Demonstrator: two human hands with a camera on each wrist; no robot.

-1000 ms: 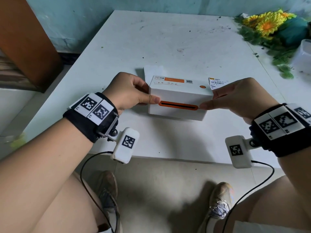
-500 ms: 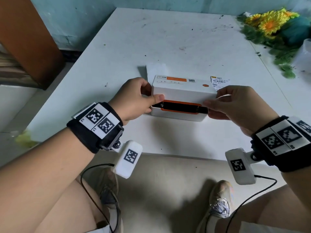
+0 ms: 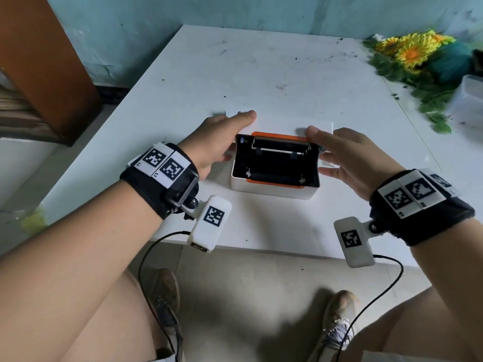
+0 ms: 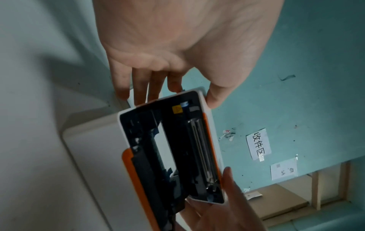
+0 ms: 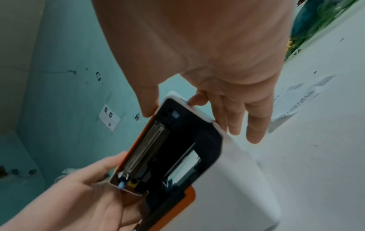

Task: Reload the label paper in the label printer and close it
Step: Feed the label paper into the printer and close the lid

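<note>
Both hands hold the label printer (image 3: 274,189) lid (image 3: 278,142) up: left hand (image 3: 214,142) and right hand (image 3: 345,158) pinching its ends. Paper inside? Too dark, can't tell.

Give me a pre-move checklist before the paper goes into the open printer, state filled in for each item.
1. Lid swung fully back: ok, the black interior is exposed.
2. Left hand steadies the lid's left corner: ok, thumb and fingers pinch it.
3. Right hand steadies the right corner: ok.
4. Printer sits flat on the table: ok.
5. Paper bay free of old paper: cannot tell, too dark.
6. Label paper within reach: cannot tell; white sheets lie behind the printer, unclear if they are the stock.
</note>
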